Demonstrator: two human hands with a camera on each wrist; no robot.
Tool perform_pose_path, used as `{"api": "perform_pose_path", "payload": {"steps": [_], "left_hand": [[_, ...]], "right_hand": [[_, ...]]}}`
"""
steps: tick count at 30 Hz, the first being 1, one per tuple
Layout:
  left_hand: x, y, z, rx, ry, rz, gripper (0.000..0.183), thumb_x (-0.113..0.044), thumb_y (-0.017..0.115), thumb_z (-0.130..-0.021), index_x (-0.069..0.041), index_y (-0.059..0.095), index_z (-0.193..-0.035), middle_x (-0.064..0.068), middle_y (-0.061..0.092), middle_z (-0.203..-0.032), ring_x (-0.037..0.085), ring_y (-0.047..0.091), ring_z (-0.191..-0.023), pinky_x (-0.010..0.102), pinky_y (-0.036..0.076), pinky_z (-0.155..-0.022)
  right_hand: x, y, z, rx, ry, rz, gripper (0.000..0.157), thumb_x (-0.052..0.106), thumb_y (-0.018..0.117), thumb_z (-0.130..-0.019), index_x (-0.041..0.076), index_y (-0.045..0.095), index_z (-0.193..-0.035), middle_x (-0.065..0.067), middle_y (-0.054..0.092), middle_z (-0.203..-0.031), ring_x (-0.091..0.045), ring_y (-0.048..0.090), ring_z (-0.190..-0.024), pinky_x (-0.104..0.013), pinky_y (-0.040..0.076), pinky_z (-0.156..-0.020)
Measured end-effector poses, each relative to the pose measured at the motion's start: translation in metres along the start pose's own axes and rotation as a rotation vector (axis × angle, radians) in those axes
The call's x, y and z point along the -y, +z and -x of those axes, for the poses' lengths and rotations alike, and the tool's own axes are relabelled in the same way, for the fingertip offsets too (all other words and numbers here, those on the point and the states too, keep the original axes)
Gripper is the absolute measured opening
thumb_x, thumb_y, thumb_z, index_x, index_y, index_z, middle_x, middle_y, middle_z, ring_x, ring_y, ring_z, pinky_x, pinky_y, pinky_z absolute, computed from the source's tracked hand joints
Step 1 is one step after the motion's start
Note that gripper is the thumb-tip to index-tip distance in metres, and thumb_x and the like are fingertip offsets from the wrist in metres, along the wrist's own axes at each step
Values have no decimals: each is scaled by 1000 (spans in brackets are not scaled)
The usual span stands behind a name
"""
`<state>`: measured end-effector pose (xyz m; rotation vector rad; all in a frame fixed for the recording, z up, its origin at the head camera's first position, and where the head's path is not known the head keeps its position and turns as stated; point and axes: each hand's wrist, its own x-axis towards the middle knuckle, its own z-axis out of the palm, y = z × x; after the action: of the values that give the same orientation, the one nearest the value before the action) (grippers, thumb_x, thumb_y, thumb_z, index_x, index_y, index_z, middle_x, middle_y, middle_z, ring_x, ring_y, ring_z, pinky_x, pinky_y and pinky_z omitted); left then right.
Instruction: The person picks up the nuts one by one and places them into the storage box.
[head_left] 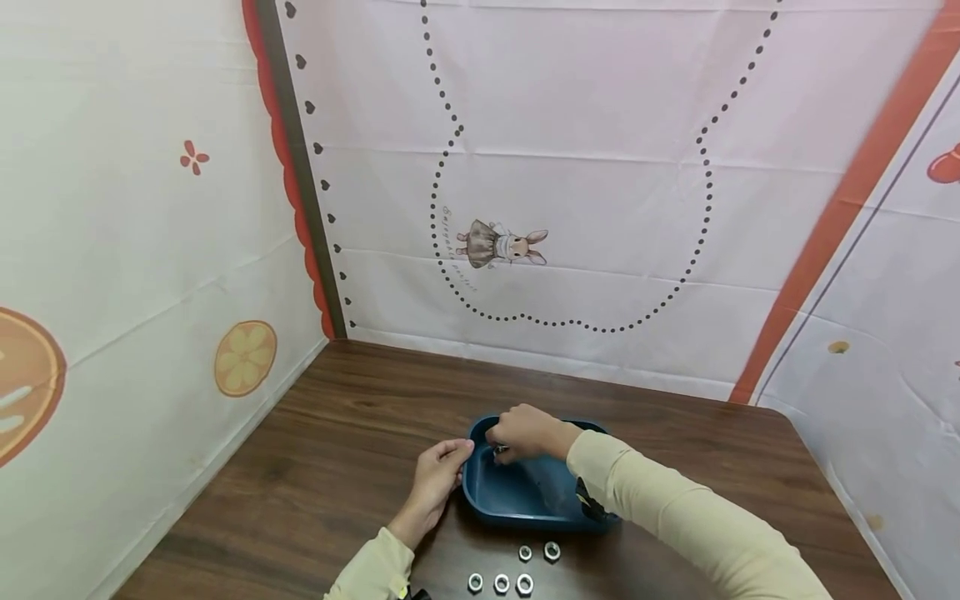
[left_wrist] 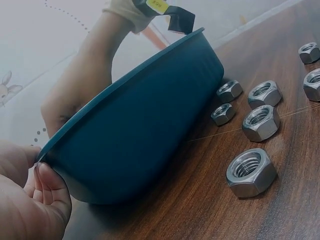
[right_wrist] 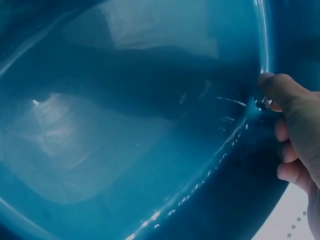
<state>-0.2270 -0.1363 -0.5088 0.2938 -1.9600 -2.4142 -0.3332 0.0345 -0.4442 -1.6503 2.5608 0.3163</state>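
Note:
A deep blue plastic tray (head_left: 510,497) with rounded corners stands on the wooden table. My left hand (head_left: 437,477) pinches its left rim between thumb and fingers, seen closely in the left wrist view. My right hand (head_left: 527,432) reaches down inside the tray at its far left corner. Between its thumb and forefinger sits a small shiny metal nut (right_wrist: 264,103), mostly covered by the fingers and close to the tray's inner wall. Several hex nuts (left_wrist: 251,172) lie on the table along the tray's near side, apart from both hands.
The brown wood-grain table (head_left: 315,467) runs back to a white printed cloth (head_left: 570,192) that hangs behind it and along both sides. In the left wrist view, a dark band with a yellow tag (left_wrist: 159,6) circles the right wrist above the tray rim.

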Motion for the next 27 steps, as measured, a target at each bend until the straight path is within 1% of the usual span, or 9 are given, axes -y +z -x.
{"api": "perform_pose_path", "payload": {"steps": [5,12,15,18,20,22,24,26,27], "left_hand": [[1,2,1,4,-2,0,41,-24,71,-98,8,63,-122,3,65,-93,7,55,-71,18,49,-62],[3,1,-2,1,17,6,41,-24,70,-99,8,62,-123,1,64,-93,6,54,-69,18,48,-61],[5,3,-2,4,10,3,41,-24,69,-99,9,63,-123,1,64,-94,6,54,-70,18,49,-61],[6,4,-2,1,-3,-2,40,-24,70,-99,8,63,-122,3,65,-95,7,55,-71,18,50,-62],[6,4,-2,-4,-8,-9,40,-25,70,-99,7,64,-122,4,66,-95,7,56,-71,18,50,-63],[5,4,-3,-10,-7,-17,40,-25,70,-99,7,64,-121,4,66,-96,7,56,-72,18,50,-63],[4,4,-4,-20,-9,-22,39,-26,71,-98,6,65,-120,4,67,-94,7,55,-71,18,49,-63],[2,3,-6,-27,-11,-17,38,-26,71,-98,5,65,-119,2,67,-91,7,54,-70,19,48,-62],[1,3,-7,-31,-10,-13,38,-25,71,-98,5,65,-119,2,67,-90,7,54,-70,18,48,-61]], "right_hand": [[5,4,-3,6,6,45,21,35,74,-95,20,74,-109,9,74,-94,-2,63,-68,-20,52,-62],[3,8,-8,3,20,65,20,34,76,-93,21,74,-108,9,73,-88,-3,62,-67,-22,51,-61],[3,10,-4,7,26,52,20,36,77,-93,21,74,-108,10,71,-84,-3,60,-65,-22,50,-61],[3,7,3,-6,35,33,21,37,75,-94,21,74,-108,10,68,-79,-3,56,-61,-22,48,-57],[3,-1,11,-38,46,3,22,37,74,-95,20,74,-110,9,68,-79,-3,55,-60,-22,48,-57],[4,-11,23,-94,57,-41,23,34,72,-97,17,74,-112,6,70,-81,-3,55,-59,-22,47,-55],[6,-23,37,-168,71,-98,23,28,73,-97,14,74,-115,3,74,-88,-2,55,-57,-22,48,-54],[9,-34,53,-251,91,-140,24,25,72,-97,12,74,-116,0,76,-90,-1,52,-53,-21,46,-51],[11,-38,61,-288,104,-154,24,25,72,-97,12,74,-116,0,75,-87,0,49,-51,-20,44,-50]]}}
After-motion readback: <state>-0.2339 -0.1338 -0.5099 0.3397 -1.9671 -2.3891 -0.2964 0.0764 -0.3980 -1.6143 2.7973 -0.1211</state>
